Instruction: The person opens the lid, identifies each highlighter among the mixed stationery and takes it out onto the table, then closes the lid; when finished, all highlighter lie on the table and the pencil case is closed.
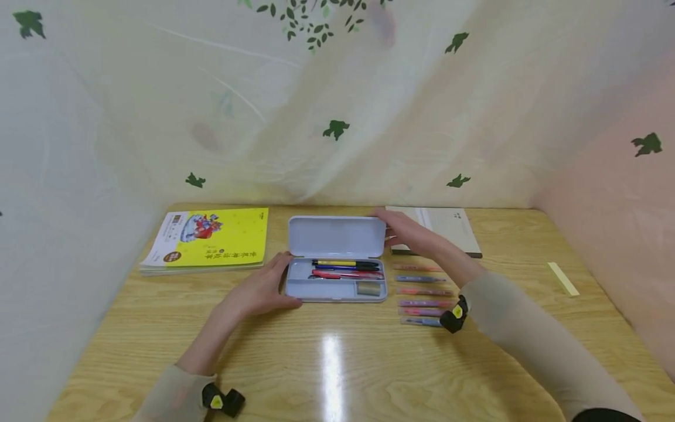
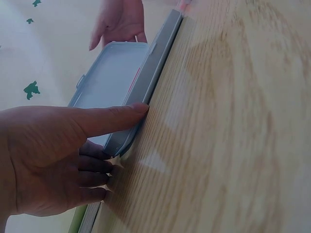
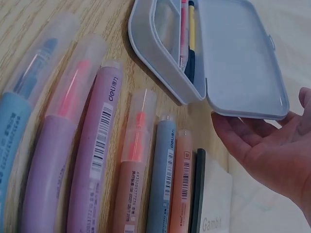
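Note:
An opened pale blue pencil case [image 1: 336,291] lies on the table with its lid [image 1: 336,236] raised toward the back. Several pens [image 1: 345,266] and a small greyish block [image 1: 368,288] are in its tray. My left hand [image 1: 261,287] grips the case's left end, thumb [image 2: 121,116] along the front edge and the other fingers around the side. At the lid's right edge is my right hand [image 1: 408,231]; its fingers [image 3: 238,133] touch the lid from outside, with the thumb held apart. Part of those fingers is hidden behind the lid.
Several highlighters [image 1: 424,291] lie in a column right of the case. Behind them is a pale notebook [image 1: 448,225]. A yellow book [image 1: 227,237] tops a stack at the left. A pale yellow strip [image 1: 563,279] lies far right. Patterned cloth [image 1: 295,158] hangs behind the table.

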A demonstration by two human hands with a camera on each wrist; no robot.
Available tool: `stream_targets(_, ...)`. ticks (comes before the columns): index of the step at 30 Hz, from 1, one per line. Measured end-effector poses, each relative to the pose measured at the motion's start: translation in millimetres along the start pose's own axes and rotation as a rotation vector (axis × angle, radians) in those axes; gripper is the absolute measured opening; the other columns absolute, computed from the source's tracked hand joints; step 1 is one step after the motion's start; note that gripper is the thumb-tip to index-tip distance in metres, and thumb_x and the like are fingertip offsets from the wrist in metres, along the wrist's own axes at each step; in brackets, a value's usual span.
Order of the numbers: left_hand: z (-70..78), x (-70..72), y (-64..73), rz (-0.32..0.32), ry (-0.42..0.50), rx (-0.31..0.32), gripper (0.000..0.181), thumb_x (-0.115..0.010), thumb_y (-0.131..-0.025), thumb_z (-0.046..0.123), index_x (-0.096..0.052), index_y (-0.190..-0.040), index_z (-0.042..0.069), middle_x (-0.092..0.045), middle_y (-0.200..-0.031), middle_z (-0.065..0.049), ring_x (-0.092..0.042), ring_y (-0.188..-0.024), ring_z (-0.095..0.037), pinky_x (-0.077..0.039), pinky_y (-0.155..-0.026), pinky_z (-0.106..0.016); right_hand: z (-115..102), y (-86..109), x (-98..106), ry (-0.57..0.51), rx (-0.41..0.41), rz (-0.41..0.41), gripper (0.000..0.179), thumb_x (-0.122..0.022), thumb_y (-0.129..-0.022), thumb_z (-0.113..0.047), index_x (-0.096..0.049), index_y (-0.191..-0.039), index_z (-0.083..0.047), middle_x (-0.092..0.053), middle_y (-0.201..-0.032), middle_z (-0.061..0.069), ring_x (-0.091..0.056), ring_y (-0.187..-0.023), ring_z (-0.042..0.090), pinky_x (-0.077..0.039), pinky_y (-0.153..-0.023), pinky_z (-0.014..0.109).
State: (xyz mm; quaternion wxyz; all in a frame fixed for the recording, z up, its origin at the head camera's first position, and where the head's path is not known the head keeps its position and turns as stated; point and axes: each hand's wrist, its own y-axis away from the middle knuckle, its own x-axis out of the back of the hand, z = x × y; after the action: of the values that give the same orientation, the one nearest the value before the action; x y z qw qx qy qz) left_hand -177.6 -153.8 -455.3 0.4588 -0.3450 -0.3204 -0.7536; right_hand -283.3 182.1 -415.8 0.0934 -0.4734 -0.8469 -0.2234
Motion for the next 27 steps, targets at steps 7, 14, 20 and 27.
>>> stream_targets(7, 1.9, -1.5, -0.3, 0.003, 0.001, -0.001, 0.102, -0.085, -0.084, 0.04, -0.025, -0.161, 0.009, -0.029, -0.168, -0.018, -0.046, -0.142, -0.036, -0.038, -0.121, -0.056, -0.8, -1.9, -2.3, -0.007, -0.036, 0.011, 0.059, -0.034, -0.111, -0.047, -0.052, -0.142, 0.0, -0.063, -0.13, 0.021, -0.066, -0.103, 0.021, -0.058, -0.085, 0.034)
stream_targets(14, 1.2, -2.3, -0.3, 0.007, -0.001, 0.003, 0.102, -0.085, -0.084, 0.04, -0.026, -0.161, 0.009, -0.027, -0.169, -0.018, -0.044, -0.145, -0.037, -0.038, -0.121, -0.056, 0.7, 2.1, -3.1, 0.008, -0.019, 0.006, 0.056, -0.038, -0.111, -0.043, -0.055, -0.141, 0.001, -0.063, -0.131, 0.022, -0.066, -0.103, 0.021, -0.058, -0.089, 0.037)
stream_targets(20, 1.4, -2.3, -1.7, 0.005, -0.006, 0.007, 0.103, -0.084, -0.084, 0.041, -0.025, -0.162, 0.009, -0.027, -0.169, -0.018, -0.044, -0.146, -0.037, -0.037, -0.121, -0.056, 3.2, 8.6, -1.1, -0.011, -0.01, -0.017, 0.053, -0.04, -0.111, -0.041, -0.054, -0.141, -0.001, -0.06, -0.132, 0.018, -0.062, -0.106, 0.021, -0.057, -0.093, 0.039)
stream_targets(27, -0.4, -1.0, -1.8, 0.0, -0.004, 0.012, 0.102, -0.084, -0.084, 0.04, -0.026, -0.161, 0.009, -0.026, -0.169, -0.019, -0.042, -0.147, -0.038, -0.037, -0.122, -0.057, 6.5, 15.1, -0.4, -0.001, 0.044, -0.117, 0.053, -0.041, -0.11, -0.041, -0.056, -0.143, -0.003, -0.06, -0.141, 0.018, -0.062, -0.123, 0.026, -0.056, -0.104, 0.044)
